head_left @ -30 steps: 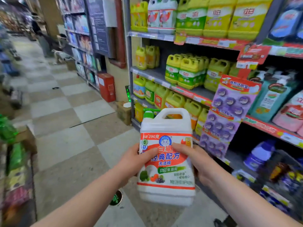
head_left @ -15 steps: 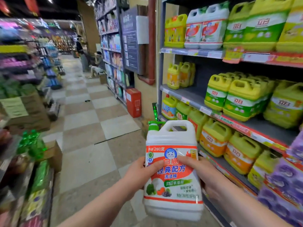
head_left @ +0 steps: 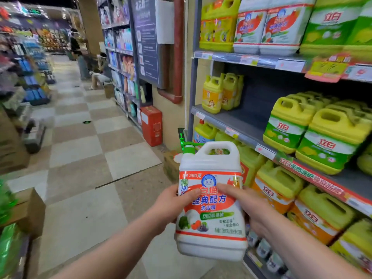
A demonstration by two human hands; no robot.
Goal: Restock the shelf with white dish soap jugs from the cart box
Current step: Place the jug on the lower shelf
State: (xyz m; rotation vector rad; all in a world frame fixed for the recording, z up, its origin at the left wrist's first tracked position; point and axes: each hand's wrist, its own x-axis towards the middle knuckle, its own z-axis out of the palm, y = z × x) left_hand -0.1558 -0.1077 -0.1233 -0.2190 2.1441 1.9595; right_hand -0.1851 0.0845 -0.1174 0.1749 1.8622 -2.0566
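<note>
A white dish soap jug [head_left: 211, 222] with an orange label and a green pump cap is upright in front of me, held between both hands. My left hand [head_left: 171, 206] grips its left side, thumb across the label. My right hand [head_left: 249, 210] grips its right side, thumb on the label's top. Two matching white jugs [head_left: 267, 27] stand on the top shelf [head_left: 251, 59] at upper right. The cart box is out of view.
Yellow jugs [head_left: 318, 133] fill the middle shelf's right part; its left stretch [head_left: 237, 119] is bare beside small yellow bottles [head_left: 219, 93]. More yellow jugs [head_left: 281, 190] sit on lower shelves. A red box [head_left: 152, 125] and cardboard box [head_left: 171, 164] stand on the floor. People stand far down the aisle [head_left: 80, 57].
The view has swung up and nearer to the shelves, bringing the top-shelf white jugs closer. The jug stays held in both hands in the same grip.
</note>
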